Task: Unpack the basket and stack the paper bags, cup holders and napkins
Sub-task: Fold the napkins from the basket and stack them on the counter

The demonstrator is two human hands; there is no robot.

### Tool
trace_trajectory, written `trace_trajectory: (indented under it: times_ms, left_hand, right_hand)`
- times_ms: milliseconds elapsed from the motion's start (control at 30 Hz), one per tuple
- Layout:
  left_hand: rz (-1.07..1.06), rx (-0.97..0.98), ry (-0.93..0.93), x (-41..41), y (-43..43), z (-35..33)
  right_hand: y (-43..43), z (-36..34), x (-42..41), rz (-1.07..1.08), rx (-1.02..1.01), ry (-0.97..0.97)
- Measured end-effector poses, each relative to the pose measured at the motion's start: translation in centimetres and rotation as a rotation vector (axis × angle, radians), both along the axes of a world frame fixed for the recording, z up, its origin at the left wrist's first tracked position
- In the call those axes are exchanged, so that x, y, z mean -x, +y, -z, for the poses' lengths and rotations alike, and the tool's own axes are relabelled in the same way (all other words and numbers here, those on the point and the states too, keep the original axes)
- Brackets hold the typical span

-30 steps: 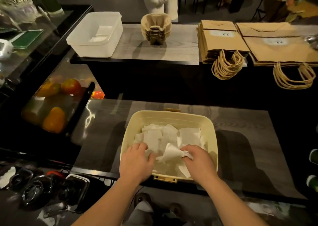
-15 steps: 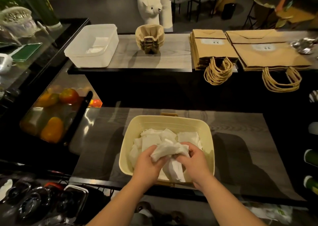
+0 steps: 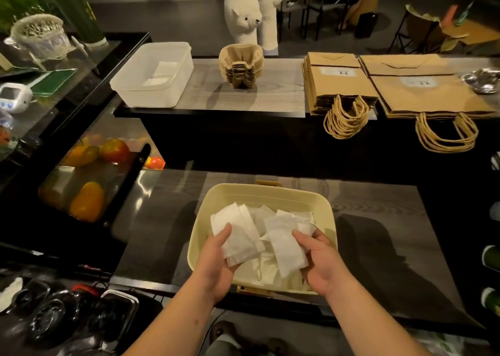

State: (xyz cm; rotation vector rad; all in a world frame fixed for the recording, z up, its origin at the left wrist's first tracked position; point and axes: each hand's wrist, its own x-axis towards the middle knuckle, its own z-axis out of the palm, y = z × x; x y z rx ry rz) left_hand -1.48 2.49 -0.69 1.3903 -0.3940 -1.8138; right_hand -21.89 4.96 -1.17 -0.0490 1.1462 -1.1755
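A cream plastic basket [image 3: 259, 194] stands on the near counter with loose white napkins [image 3: 259, 269] in it. My left hand [image 3: 216, 263] holds a bunch of white napkins [image 3: 238, 233] above the basket's left half, thumb on top. My right hand [image 3: 322, 263] holds a second bunch of napkins [image 3: 284, 242] over the right half. On the far counter lie two stacks of brown paper bags [image 3: 338, 85] [image 3: 422, 93] with handles hanging over the edge, and a stack of brown cup holders [image 3: 240, 66].
A clear plastic tub [image 3: 154, 74] with a few napkins inside sits left on the far counter. A metal bowl [image 3: 483, 80] is at the far right. A glass case with fruit [image 3: 89, 177] stands left. White llama figures [image 3: 243, 14] stand behind.
Both hands gathered napkins in the basket, drew together, then lifted and parted, each now holding its own bunch. The camera view tilted up a little.
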Motion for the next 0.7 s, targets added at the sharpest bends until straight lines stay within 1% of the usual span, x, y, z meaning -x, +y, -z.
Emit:
trace_trajectory:
  times_ms: [133, 233, 300, 400, 500, 567, 633, 700]
  left_hand:
    - [0.030, 0.088, -0.169, 0.8, 0.8, 0.2]
    - [0.023, 0.100, -0.207, 1.6, 1.4, -0.3]
    - [-0.002, 0.060, -0.150, 2.0, 1.8, -0.7]
    - [0.015, -0.010, 0.014, 2.5, 2.1, -1.2]
    - [0.056, -0.013, 0.150, 2.7, 2.2, -2.1]
    - [0.068, 0.002, 0.254, 2.6, 2.4, -2.5]
    - [0.027, 0.005, 0.349, 2.0, 2.6, -2.2]
    - [0.023, 0.010, 0.443, 1.3, 2.9, -2.0]
  right_hand:
    - [-0.2, -0.9, -0.4, 0.015, 0.042, 0.025]
    - [-0.3, -2.2, -0.8, 0.006, 0.136, 0.075]
    - [-0.3, -3.1, -1.3, -0.008, 0.201, 0.128]
    - [-0.1, -3.6, -2.4, -0.039, 0.291, 0.268]
    - [0.3, -3.1, -3.6, -0.083, 0.329, 0.521]
    - [0.7, -2.8, -3.9, -0.105, 0.354, 0.634]
    - [1.0, -2.3, -3.9, -0.092, 0.356, 0.660]
    - [1.2, -2.1, -3.8, -0.093, 0.344, 0.643]
